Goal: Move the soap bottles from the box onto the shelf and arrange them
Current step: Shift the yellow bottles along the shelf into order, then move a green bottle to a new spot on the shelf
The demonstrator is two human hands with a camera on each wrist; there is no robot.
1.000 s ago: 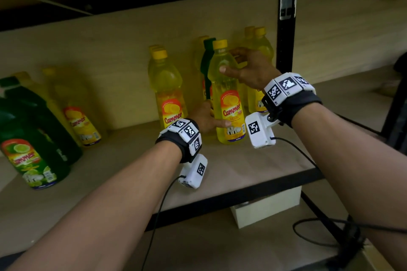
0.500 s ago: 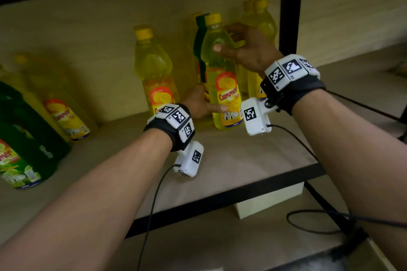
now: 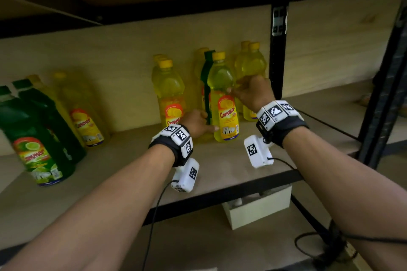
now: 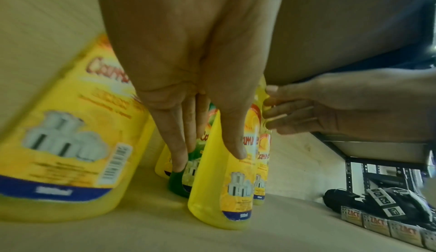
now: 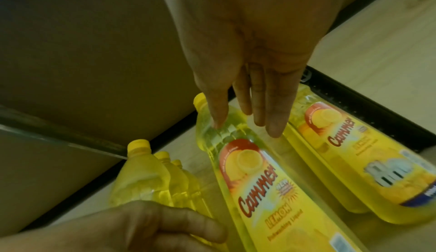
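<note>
Head camera looked forward and down from head height, taking in the shelf (image 3: pixel 220 167) from well back. Left wrist camera sat low by the shelf board, peering along the left grip (image 4: pixel 188 69); right wrist camera ran close along the right grip (image 5: pixel 254 51) toward the yellow caps (image 5: pixel 139 145). All three shared the front yellow soap bottle (image 3: pixel 220 86).

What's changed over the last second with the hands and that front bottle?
The right hand has slid down the front yellow bottle, from near its neck to just above the label. The left hand still holds its lower part, thumb on the label. That bottle and the green bottle behind it look unmoved.
</note>
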